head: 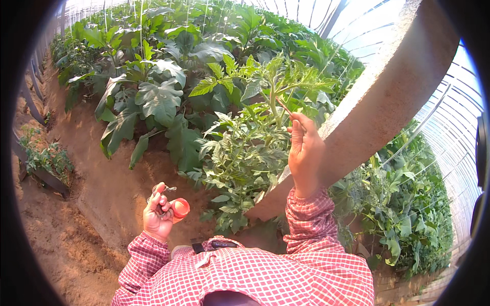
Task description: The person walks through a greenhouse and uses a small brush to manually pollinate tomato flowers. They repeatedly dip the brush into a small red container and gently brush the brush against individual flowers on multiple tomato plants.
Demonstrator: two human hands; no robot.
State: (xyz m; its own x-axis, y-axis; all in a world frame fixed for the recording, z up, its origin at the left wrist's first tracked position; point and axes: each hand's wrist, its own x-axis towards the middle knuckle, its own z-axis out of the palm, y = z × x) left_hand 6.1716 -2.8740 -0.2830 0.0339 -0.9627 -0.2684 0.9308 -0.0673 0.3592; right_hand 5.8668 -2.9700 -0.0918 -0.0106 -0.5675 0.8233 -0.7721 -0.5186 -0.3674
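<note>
In my right hand (306, 153), between thumb and fingers, is a thin reddish-brown stick (284, 106). Its far end reaches the upper stem of a tomato plant (272, 101); whether it touches is unclear. My left hand (159, 216) is raised lower down on the left, with a small red, open-topped container (180, 208) held at its fingers. A small greyish thing (170, 189), perhaps wire or twine, sticks out near that hand's index finger; what it is cannot be told. Below the stick, the tomato plant's dense, partly curled leaves hang beside a post.
A thick concrete post (383, 99) slants close beside my right hand. Large-leaved plants, apparently eggplants (159, 99), grow ahead, with hanging strings. More leafy plants (405, 218) stand at the right. Bare soil (103, 191) and a small plant (48, 157) lie to the left.
</note>
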